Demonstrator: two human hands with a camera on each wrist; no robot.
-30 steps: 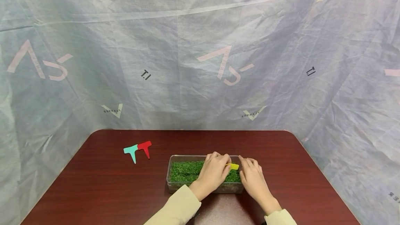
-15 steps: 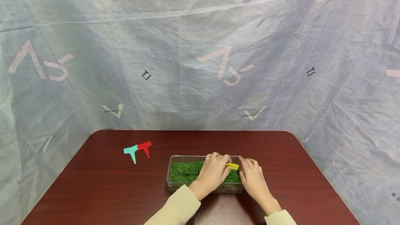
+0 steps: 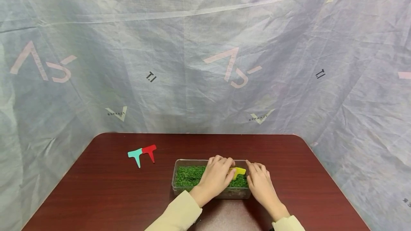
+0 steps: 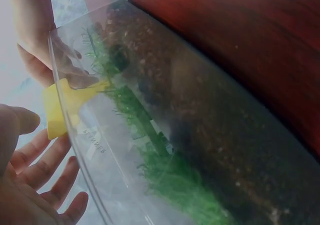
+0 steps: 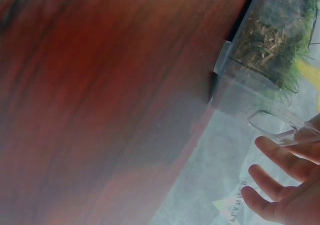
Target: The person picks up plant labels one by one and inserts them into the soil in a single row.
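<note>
A yellow T-shaped plant label [image 3: 239, 171] stands upright with its stem in the green artificial grass [image 3: 189, 175] inside a clear plastic box [image 3: 212, 192]. Beside it is my left hand [image 3: 215, 177]; in the left wrist view the thumb [image 4: 25, 121] is apart from the label [image 4: 56, 110] and the fingers are spread loosely behind it. My right hand [image 3: 260, 183] holds the box's right end, its thumb at the inner side of the wall and its other fingers [image 5: 280, 157] outside the rim.
A turquoise plant label [image 3: 136, 156] and a red plant label [image 3: 149, 152] lie side by side on the dark red table [image 3: 106, 188], back left of the box. A grey printed cloth [image 3: 179, 92] hangs behind the table.
My left hand has let go of the yellow label and shifted slightly left, so more of the label shows. The right hand stays at the box's end.
</note>
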